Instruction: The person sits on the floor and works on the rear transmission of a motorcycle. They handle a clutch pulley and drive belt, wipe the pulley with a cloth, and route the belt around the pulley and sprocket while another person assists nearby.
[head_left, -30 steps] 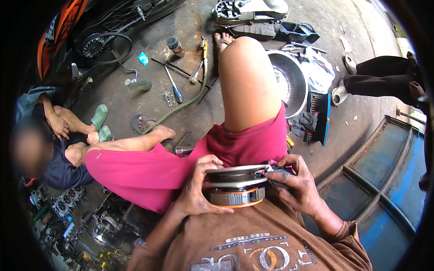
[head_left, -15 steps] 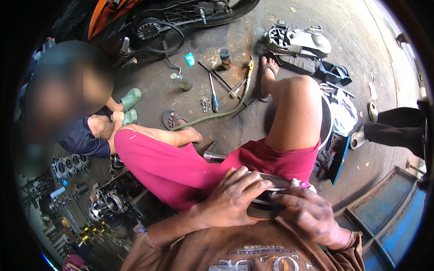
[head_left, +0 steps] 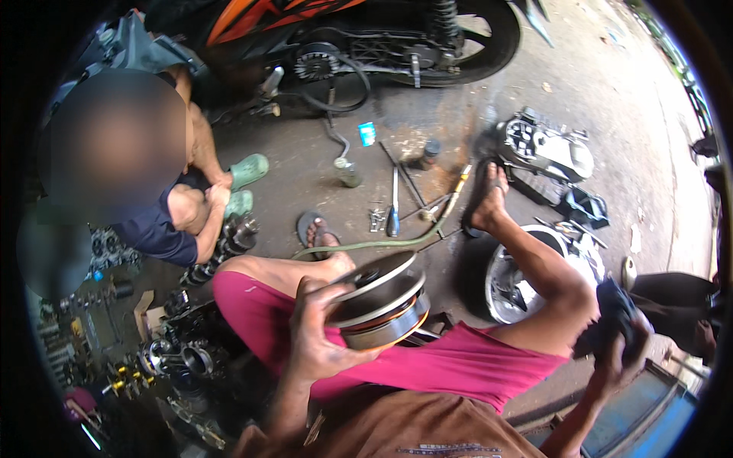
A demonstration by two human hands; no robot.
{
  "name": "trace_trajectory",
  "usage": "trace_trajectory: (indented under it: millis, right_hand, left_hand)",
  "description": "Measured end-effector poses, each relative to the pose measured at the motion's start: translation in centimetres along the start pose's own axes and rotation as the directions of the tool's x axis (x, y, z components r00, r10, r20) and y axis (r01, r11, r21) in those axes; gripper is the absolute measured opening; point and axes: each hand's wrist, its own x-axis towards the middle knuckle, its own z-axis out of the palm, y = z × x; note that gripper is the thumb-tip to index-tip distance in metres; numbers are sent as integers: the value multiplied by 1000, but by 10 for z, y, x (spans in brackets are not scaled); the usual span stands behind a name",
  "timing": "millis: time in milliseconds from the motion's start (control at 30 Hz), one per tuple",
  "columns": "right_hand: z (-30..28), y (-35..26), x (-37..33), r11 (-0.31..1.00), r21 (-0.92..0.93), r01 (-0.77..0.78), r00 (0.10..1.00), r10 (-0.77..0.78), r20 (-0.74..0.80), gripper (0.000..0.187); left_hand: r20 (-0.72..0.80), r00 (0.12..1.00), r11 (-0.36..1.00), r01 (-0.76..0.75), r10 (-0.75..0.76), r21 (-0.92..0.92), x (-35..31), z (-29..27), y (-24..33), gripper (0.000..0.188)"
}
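My left hand [head_left: 314, 336] grips a scooter clutch pulley [head_left: 385, 305] by its left side, thumb up by the rim and fingers underneath. The pulley is tilted, with pale metal discs, a gap between them and a shiny drum with an orange-brown band below. It is held above my lap, apart from my right hand. Out to the right, my right hand [head_left: 624, 347] is closed on a dark cloth [head_left: 613, 309], bunched up beside my right knee. Its fingers are partly blurred.
An orange-and-black scooter [head_left: 366, 53] with a hanging belt stands ahead. On the floor lie a screwdriver [head_left: 394, 202], a green hose [head_left: 382, 244], small bolts [head_left: 376, 217] and an engine cover [head_left: 546, 149]. A white basin [head_left: 496, 286] is by my right leg. Another person [head_left: 172, 221] squats left near engine parts.
Both hands were together on the pulley at my lap. My left hand has lifted it forward and left; my right hand has moved away right and now holds the cloth. The view has shifted.
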Motion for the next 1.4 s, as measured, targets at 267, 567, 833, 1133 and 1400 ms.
trace_trajectory:
  millis: [267, 567, 833, 1133, 1400]
  right_hand:
    - [325, 198, 27, 921, -355, -161, 592, 377, 712, 39]
    - [498, 347, 83, 551, -742, -382, 670, 718, 188, 46]
    - [362, 244, 60, 422, 366, -829, 552, 519, 652, 22]
    - [264, -29, 60, 856, 513, -67, -198, -515, 834, 54]
    - [296, -154, -25, 853, 326, -408, -848, -486, 211, 59]
  left_hand:
    - [-22, 994, 986, 108, -106, 129, 40, -15, -37, 90]
    - [-76, 977, 902, 213, -200, 374, 57, -10, -68, 85]
    - [-129, 983, 907, 174, -134, 384, 47, -23, -62, 84]
    - [-192, 974, 881, -17, 122, 472, 18, -72, -12, 84]
    - [-266, 943, 829, -19, 201, 558, 28, -96, -41, 82]
